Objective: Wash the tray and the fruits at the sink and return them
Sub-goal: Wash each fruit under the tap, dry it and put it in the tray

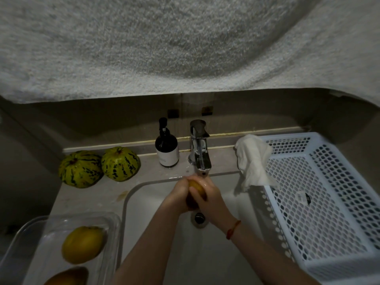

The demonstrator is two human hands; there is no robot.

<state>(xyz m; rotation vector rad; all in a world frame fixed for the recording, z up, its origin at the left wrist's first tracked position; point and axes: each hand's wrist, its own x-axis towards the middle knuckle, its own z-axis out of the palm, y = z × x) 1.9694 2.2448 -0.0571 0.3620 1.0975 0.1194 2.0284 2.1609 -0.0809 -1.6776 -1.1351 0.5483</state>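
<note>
Both my hands hold one yellow fruit [195, 187] over the white sink [144, 202], right under the chrome tap [200, 150]. My left hand [180, 192] cups its left side and my right hand [208, 195] wraps over its right side, fingers curled across it. A clear plastic tray [51, 229] stands on the counter at the lower left. It holds a yellow fruit [82, 244] and an orange-yellow fruit [65, 277] cut off by the frame's bottom edge. Two green striped melons [81, 168] [120, 163] rest on the counter at the back left.
A dark pump bottle [166, 148] stands left of the tap. A white perforated basket [320, 202] sits to the right of the sink, with a white cloth [254, 161] draped over its near corner. A grey towel [164, 42] hangs across the top of the view.
</note>
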